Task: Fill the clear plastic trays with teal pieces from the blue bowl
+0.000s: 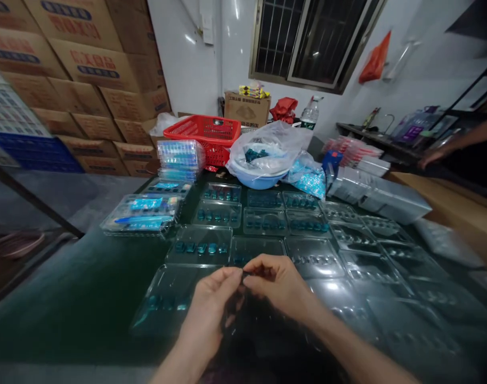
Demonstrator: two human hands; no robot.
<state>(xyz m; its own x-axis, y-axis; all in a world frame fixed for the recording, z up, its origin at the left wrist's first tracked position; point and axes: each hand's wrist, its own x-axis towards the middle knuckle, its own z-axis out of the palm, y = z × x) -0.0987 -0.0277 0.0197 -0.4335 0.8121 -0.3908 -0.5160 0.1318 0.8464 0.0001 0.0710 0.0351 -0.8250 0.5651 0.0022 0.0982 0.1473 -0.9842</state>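
Note:
My left hand (pixel 211 306) and my right hand (pixel 277 282) meet low in the middle of the view, fingertips pinched together on a small dark piece (pixel 243 274) that I cannot make out. They hover just above a clear plastic blister tray (pixel 169 298) holding small teal parts. Several more clear trays (pixel 263 221) lie in rows on the dark table (pixel 87 288) beyond my hands; some hold teal parts.
A stack of filled trays (pixel 141 213) lies left. A red basket (pixel 205 133), a blue bowl in a plastic bag (pixel 263 154) and a water bottle (pixel 309 112) stand behind. Cardboard boxes (pixel 87 64) are stacked at left. Another person's hand (pixel 435 156) reaches in at right.

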